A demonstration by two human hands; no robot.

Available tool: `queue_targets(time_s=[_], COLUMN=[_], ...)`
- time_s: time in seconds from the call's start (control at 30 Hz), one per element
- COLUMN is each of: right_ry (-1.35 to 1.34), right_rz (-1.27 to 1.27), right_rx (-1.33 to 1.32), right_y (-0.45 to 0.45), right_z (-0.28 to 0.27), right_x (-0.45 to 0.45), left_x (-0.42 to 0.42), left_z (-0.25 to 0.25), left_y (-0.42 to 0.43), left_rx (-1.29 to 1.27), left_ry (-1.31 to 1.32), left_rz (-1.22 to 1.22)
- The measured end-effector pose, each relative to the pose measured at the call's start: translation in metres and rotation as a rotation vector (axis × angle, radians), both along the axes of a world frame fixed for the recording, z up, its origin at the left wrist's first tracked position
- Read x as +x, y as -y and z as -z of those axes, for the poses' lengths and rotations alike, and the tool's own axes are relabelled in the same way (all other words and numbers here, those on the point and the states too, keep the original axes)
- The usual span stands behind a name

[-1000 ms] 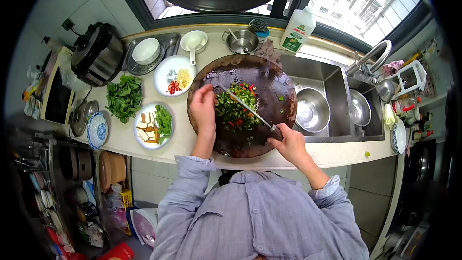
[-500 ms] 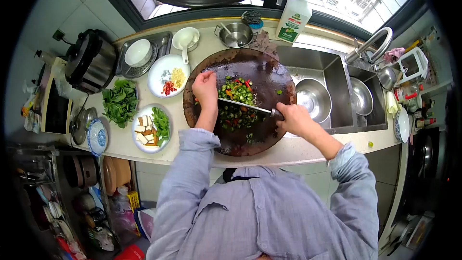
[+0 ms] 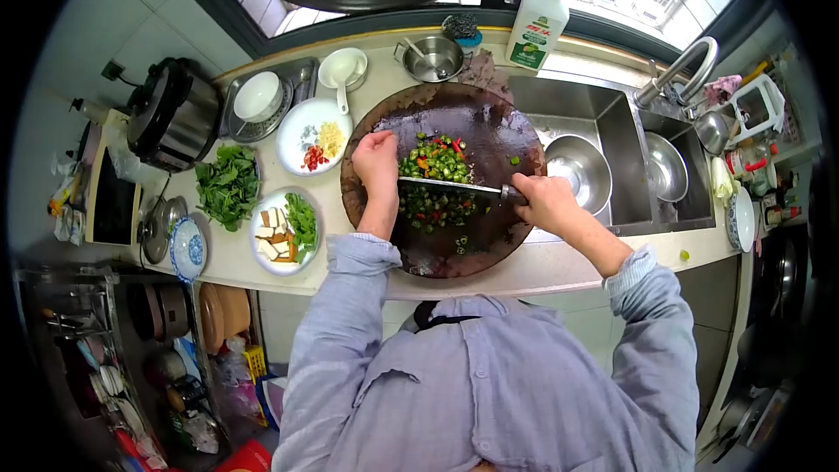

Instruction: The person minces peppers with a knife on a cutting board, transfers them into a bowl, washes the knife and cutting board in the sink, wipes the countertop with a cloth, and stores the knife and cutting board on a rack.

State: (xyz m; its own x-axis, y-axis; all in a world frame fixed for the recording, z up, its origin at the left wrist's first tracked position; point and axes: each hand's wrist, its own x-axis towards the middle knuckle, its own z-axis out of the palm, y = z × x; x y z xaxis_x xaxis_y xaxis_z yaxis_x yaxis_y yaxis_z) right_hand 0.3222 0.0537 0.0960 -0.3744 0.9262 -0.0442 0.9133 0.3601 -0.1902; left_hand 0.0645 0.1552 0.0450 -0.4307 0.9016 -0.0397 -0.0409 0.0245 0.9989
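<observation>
**Knife and Chopped Peppers: Position of Hands and Parts**

The hands are apart, one at each side of the round cutting board (image 3: 481,249). The right hand (image 3: 544,201) is closed around the handle of the knife (image 3: 450,184). The blade extends from the right hand toward the left hand (image 3: 377,162), with its narrow top edge facing up. The left hand is above the left part of the board, fingers curled, just beside the far end of the blade. Contact between the left hand and the blade cannot be determined, nor whether the fingers grip anything.

The chopped peppers (image 3: 433,157), green with some red and orange, lie on the board between the hands. They are distributed on both sides of the blade: one portion beyond it, one portion nearer the body. A few loose green pieces lie apart from the pile.

Left of the left hand are a white plate (image 3: 297,129) with red and pale yellow chopped heaps, a second plate (image 3: 257,245) with white and brown cut pieces and greens, and, farther out, leafy greens (image 3: 227,188). Immediately right of the right hand, a metal bowl (image 3: 578,173) sits in the sink (image 3: 559,103).
</observation>
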Motion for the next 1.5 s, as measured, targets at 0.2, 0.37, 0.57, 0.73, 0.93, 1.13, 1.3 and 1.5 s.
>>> queue_targets(time_s=[0.2, 0.37, 0.57, 0.73, 0.93, 1.13, 1.3, 1.5], right_ry=[-0.124, -0.151, 0.001, 0.022, 0.032, 0.062, -0.002, 0.022], right_rz=[-0.025, -0.042, -0.108, -0.038, -0.011, -0.096, -0.072, -0.083], right_rx=[-0.086, 0.005, 0.210, 0.060, -0.042, 0.020, 0.072, 0.102], right_y=[0.047, 0.051, 0.020, 0.004, -0.007, -0.009, -0.001, -0.004], right_z=[-0.023, -0.004, -0.031, -0.012, -0.010, -0.035, 0.011, -0.018], right_x=[-0.012, -0.021, -0.029, -0.023, -0.014, -0.032, -0.019, -0.021], left_x=[-0.022, -0.030, -0.037, -0.027, -0.023, -0.045, -0.023, -0.037], left_z=[-0.030, -0.002, -0.008, 0.016, -0.002, -0.003, 0.009, -0.007], left_y=[0.047, 0.055, 0.026, 0.011, 0.000, 0.022, 0.031, 0.011], left_rx=[-0.084, -0.187, -0.089, -0.034, -0.095, -0.149, 0.055, -0.062], left_ry=[0.064, 0.148, 0.304, 0.158, 0.106, 0.168, 0.014, 0.148], left_rz=[0.062, 0.014, 0.006, -0.051, 0.012, -0.023, -0.109, 0.008])
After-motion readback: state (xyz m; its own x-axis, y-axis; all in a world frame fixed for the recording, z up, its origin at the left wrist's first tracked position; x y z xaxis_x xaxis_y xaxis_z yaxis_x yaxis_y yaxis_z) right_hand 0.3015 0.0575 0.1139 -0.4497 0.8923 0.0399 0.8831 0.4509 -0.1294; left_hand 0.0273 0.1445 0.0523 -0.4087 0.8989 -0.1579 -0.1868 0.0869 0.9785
